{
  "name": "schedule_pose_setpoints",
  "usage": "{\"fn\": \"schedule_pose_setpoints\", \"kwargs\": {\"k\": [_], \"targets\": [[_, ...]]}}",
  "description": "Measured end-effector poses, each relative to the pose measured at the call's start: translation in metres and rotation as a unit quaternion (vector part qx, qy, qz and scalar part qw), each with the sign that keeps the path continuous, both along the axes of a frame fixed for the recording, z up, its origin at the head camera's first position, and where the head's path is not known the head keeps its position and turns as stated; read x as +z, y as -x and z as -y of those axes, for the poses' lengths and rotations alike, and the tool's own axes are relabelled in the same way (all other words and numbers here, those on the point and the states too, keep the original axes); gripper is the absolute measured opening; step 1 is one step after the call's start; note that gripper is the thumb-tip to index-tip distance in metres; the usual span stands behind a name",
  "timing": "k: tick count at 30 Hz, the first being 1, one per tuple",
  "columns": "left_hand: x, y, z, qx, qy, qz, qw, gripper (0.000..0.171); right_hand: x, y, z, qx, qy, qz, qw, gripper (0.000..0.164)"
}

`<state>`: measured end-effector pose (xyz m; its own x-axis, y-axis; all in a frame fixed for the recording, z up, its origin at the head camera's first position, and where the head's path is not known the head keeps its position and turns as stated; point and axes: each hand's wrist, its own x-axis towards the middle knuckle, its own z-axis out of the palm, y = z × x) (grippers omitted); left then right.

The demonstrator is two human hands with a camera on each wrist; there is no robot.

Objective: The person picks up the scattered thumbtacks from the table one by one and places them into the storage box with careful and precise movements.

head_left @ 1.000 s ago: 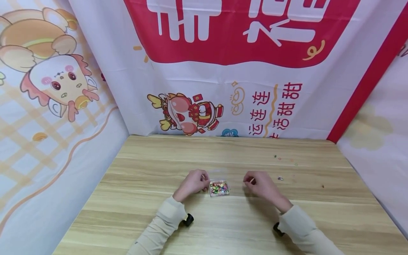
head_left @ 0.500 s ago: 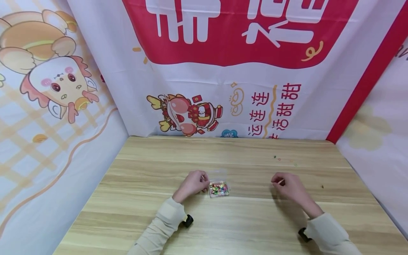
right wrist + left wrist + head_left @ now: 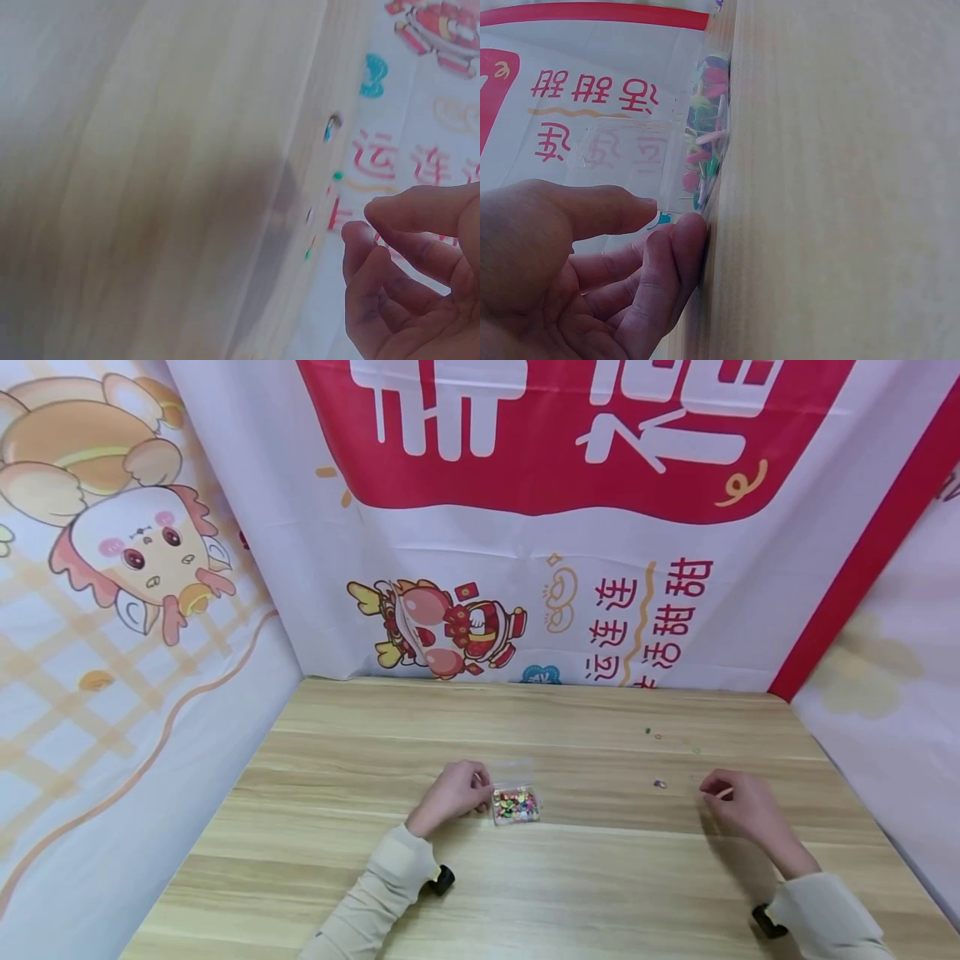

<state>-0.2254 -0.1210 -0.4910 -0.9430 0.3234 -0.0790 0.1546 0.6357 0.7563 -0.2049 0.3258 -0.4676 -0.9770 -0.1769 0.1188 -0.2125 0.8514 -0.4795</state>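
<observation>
A small clear plastic box [image 3: 516, 805] lies on the table, full of small colourful pieces that look like flat-headed thumbtacks in the left wrist view [image 3: 706, 112]. Its clear lid [image 3: 513, 770] is raised. My left hand [image 3: 454, 795] pinches the box's near left corner between thumb and forefinger. To the right, my right hand [image 3: 742, 806] hovers low over the table. Its fingers are loosely bent, thumb and forefinger slightly apart [image 3: 412, 259], and I see nothing held between them. Left of this hand lies a small purplish-white piece [image 3: 660, 784].
Farther back on the wooden table [image 3: 420, 718] lie several tiny pieces, among them a green one [image 3: 648, 731], a red one [image 3: 658, 737] and a pale green one [image 3: 696, 750]. A printed cloth [image 3: 465, 552] hangs behind the table's back edge.
My right hand has moved steadily right, away from the box, past the purplish-white piece. It now covers the spot where a small brown piece lay. The left hand and the box stay in place.
</observation>
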Motion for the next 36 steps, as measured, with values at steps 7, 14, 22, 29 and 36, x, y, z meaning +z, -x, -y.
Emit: {"fn": "schedule_pose_setpoints", "kwargs": {"k": [7,14,22,29,36], "targets": [[0.002,-0.002,0.001,-0.002,-0.004,-0.001,1.0,0.008,-0.003,0.004,-0.033,-0.024,-0.017,0.027,0.999,0.01],[0.001,-0.002,0.001,-0.001,-0.002,-0.004,1.0,0.008,-0.011,0.007,-0.062,-0.019,-0.051,-0.031,0.998,0.016],[0.001,-0.001,0.001,-0.004,-0.007,-0.005,1.0,0.009,-0.017,0.012,-0.074,-0.007,-0.06,-0.002,0.998,0.023],[0.001,0.0,0.001,-0.001,-0.002,-0.001,1.0,0.009,-0.019,0.019,-0.077,-0.017,-0.066,0.026,0.997,0.01],[0.001,0.001,0.001,-0.003,0.001,0.0,1.0,0.009,-0.022,0.02,-0.08,-0.023,-0.063,0.015,0.998,0.005]]}}
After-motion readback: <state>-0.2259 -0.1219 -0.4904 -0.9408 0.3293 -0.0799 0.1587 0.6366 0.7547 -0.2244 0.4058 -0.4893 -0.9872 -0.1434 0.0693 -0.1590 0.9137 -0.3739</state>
